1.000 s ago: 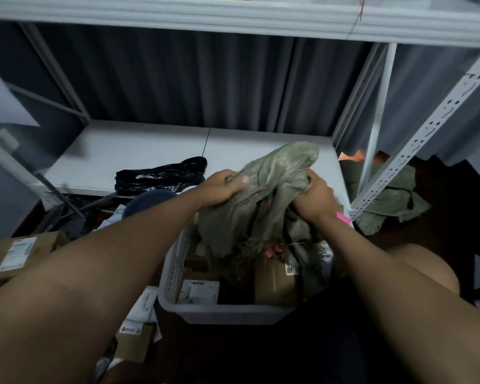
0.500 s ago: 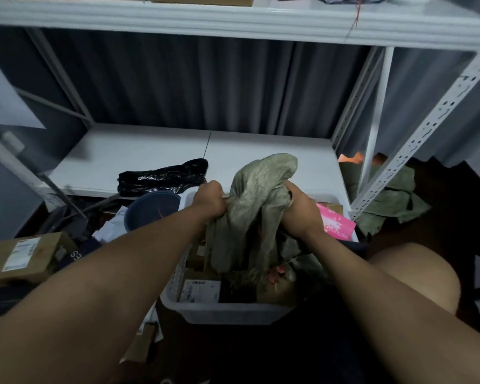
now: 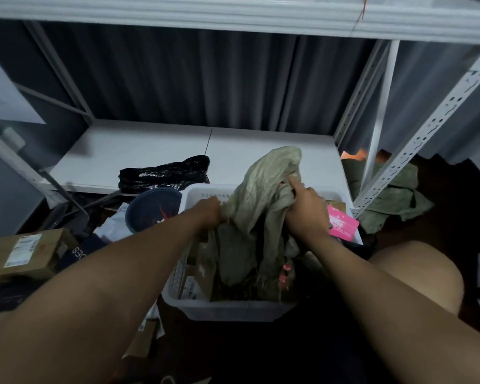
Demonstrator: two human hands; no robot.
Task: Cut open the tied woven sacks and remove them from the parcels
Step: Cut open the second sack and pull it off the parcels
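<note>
A crumpled grey-green woven sack (image 3: 261, 200) hangs bunched over a white plastic basket (image 3: 227, 310). My left hand (image 3: 208, 213) grips its left edge, and my right hand (image 3: 306, 209) clutches its right side, index finger stretched up along the cloth. The sack's top stands above both hands, and its lower part drops into the basket. Brown cardboard parcels (image 3: 203, 275) lie in the basket under the sack, partly hidden. A pink packet (image 3: 342, 225) rests on the basket's right rim.
A white shelf board (image 3: 155, 151) lies behind the basket with a black plastic bag (image 3: 164, 176) on it. A blue round lid (image 3: 150, 209) and a labelled carton (image 3: 25, 252) sit at left. More green sacks (image 3: 388, 200) lie on the floor at right, past a white perforated post (image 3: 427, 128).
Both hands have come nearer and lower with the sack, which is now bunched tighter between them. The pink packet has come into view on the basket's right rim.
</note>
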